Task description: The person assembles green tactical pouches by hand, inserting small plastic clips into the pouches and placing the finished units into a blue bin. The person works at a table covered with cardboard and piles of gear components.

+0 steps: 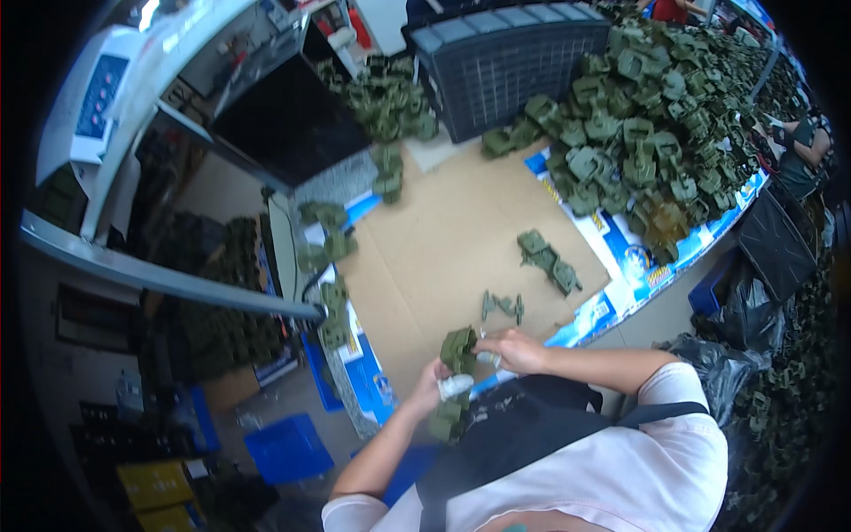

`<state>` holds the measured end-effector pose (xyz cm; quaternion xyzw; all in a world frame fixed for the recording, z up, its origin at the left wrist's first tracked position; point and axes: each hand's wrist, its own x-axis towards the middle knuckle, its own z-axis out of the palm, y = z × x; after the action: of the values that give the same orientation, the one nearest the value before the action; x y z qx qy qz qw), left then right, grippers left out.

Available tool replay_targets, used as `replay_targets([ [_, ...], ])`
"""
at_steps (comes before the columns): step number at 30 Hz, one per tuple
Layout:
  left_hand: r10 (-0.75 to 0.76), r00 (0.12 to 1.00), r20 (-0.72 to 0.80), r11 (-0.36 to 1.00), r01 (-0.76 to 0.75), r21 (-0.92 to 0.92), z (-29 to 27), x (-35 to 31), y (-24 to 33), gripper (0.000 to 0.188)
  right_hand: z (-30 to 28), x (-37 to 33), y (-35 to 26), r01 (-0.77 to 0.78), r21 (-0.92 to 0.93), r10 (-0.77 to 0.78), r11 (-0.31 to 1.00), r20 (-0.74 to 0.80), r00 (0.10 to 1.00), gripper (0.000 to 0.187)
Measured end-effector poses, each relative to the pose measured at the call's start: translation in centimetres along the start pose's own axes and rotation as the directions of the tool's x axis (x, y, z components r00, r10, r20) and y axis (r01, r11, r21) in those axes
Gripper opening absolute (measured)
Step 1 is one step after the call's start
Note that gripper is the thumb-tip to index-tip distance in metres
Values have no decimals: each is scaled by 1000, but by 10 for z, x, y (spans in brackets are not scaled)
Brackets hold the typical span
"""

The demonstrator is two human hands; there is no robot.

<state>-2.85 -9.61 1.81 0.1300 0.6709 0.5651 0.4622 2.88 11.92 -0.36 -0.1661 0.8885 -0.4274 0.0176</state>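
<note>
In front of my body, my left hand [427, 388] is closed around an olive-green moulded plastic part [457, 350]; white wrapping shows on its fingers. A similar green section [448, 420] shows below that hand, and I cannot tell whether the two are joined. My right hand [519, 351] pinches at the held part's right side, also with some white on its fingers. What lies between those fingertips is hidden. Just beyond the hands, a small green branched piece [503, 307] lies on the brown cardboard [425, 257]. Farther right rests a longer green plastic vehicle-shaped part [550, 262].
A large heap of green parts [643, 133] covers the table's right side. More parts [386, 93] lie beside a dark crate [514, 75] at the back. To the left stand a metal frame [177, 277] and a black panel [288, 115]. A blue bin [288, 448] sits lower left.
</note>
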Motion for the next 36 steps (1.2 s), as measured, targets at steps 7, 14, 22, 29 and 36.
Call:
replay_targets([
  [7,-152,961,-230,894,34,-447,-23,28,-16,43,-32,-7,45,-513,43,512,857,-175,841,54],
  [14,-218,959,-180,811,76,-580,7,21,-12,48,57,-41,128,-664,-238,492,708,-507,707,35],
  [22,-206,969,-135,764,73,-641,41,3,20,52,-8,-55,71,-390,-28,386,920,-101,917,31],
  [29,-284,946,-157,747,115,-655,55,13,26,49,-29,-107,-14,-160,168,144,973,104,984,47],
  [36,-208,978,-5,568,117,-815,46,40,-5,47,-47,-111,-34,-315,295,295,902,111,949,19],
])
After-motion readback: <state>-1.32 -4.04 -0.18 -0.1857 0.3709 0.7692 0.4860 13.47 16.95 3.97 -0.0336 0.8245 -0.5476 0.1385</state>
